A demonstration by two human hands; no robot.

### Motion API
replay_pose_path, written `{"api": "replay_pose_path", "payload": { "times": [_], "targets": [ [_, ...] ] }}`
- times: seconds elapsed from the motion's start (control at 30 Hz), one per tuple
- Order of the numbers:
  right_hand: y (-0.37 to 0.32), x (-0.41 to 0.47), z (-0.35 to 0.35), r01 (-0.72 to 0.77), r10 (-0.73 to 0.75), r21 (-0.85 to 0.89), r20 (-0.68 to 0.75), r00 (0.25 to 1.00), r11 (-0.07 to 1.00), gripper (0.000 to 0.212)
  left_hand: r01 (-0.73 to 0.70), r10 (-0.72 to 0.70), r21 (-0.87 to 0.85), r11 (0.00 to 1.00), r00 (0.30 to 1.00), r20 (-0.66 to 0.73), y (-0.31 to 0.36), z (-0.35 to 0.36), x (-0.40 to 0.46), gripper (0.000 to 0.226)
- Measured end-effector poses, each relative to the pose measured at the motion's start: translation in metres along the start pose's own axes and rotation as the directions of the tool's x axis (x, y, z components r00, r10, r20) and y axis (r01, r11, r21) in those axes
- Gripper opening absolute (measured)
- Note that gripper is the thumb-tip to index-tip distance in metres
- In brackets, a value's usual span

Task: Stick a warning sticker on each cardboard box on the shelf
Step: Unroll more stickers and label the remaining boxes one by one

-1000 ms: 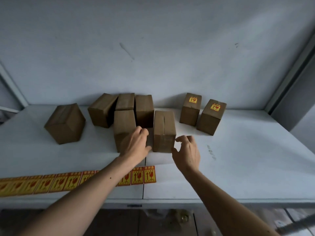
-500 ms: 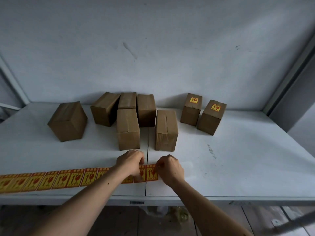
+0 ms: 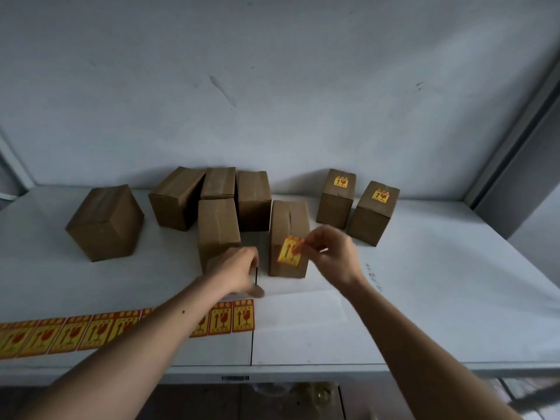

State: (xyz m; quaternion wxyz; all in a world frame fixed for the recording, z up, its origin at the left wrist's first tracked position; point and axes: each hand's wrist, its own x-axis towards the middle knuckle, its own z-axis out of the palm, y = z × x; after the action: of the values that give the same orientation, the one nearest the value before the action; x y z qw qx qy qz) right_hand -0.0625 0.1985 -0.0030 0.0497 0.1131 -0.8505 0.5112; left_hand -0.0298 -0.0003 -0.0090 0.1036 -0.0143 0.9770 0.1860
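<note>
My right hand pinches a yellow-and-red warning sticker and holds it in front of the near end of a brown cardboard box in the middle of the shelf. My left hand hovers beside that box, fingers loosely curled and blurred, just above the sticker strip that runs along the shelf's front left. Two boxes at the back right, one and the other, carry stickers on top. Several plain boxes stand to the left, the nearest one behind my left hand.
A lone tilted box sits at the far left. The white shelf has a seam down its middle and a front edge close to me. A grey wall closes the back, and a metal upright rises at the right.
My right hand peeled a sticker off the strip's end and lifted it to the middle box. The left hand left the strip and rose slightly.
</note>
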Motion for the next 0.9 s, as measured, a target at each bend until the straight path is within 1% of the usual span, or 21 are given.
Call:
{"api": "replay_pose_path", "payload": {
  "times": [0.1, 0.17, 0.23, 0.3, 0.4, 0.5, 0.7, 0.9],
  "targets": [
    [-0.006, 0.037, -0.013, -0.043, 0.046, 0.036, -0.081, 0.996, 0.998, 0.024, -0.061, 0.044, -0.235, 0.97, 0.996, -0.079, 0.011, -0.021, 0.014, 0.049],
    [-0.009, 0.06, -0.015, -0.066, 0.066, 0.0, -0.081, 0.995, 0.998, 0.024, -0.088, 0.042, -0.327, 0.941, 0.988, -0.146, 0.019, -0.028, 0.024, 0.048],
    [-0.009, 0.078, -0.012, -0.093, 0.092, -0.033, -0.035, 0.995, 0.995, 0.021, -0.089, 0.018, -0.311, 0.946, 0.975, -0.223, 0.025, -0.03, 0.035, 0.049],
    [-0.008, 0.093, -0.007, -0.129, 0.13, -0.036, 0.016, 0.991, 0.991, 0.02, -0.066, -0.003, -0.259, 0.964, 0.966, -0.258, 0.027, -0.028, 0.046, 0.056],
    [-0.003, 0.105, -0.002, -0.148, 0.155, -0.068, 0.105, 0.982, 0.987, 0.021, -0.012, -0.037, -0.238, 0.971, 0.979, -0.2, 0.031, -0.024, 0.059, 0.069],
    [0.002, 0.111, 0.0, -0.127, 0.142, -0.099, 0.155, 0.978, 0.987, 0.024, 0.02, -0.06, -0.246, 0.969, 0.986, -0.155, 0.032, -0.022, 0.067, 0.075],
    [0.007, 0.115, -0.002, -0.1, 0.125, -0.131, 0.2, 0.972, 0.986, 0.026, 0.016, -0.062, -0.325, 0.946, 0.989, -0.132, 0.034, -0.022, 0.071, 0.066],
    [0.008, 0.117, 0.0, -0.052, 0.097, -0.211, 0.21, 0.973, 0.976, 0.027, 0.024, -0.071, -0.345, 0.938, 0.99, -0.124, 0.033, -0.02, 0.072, 0.065]
  ]
}}
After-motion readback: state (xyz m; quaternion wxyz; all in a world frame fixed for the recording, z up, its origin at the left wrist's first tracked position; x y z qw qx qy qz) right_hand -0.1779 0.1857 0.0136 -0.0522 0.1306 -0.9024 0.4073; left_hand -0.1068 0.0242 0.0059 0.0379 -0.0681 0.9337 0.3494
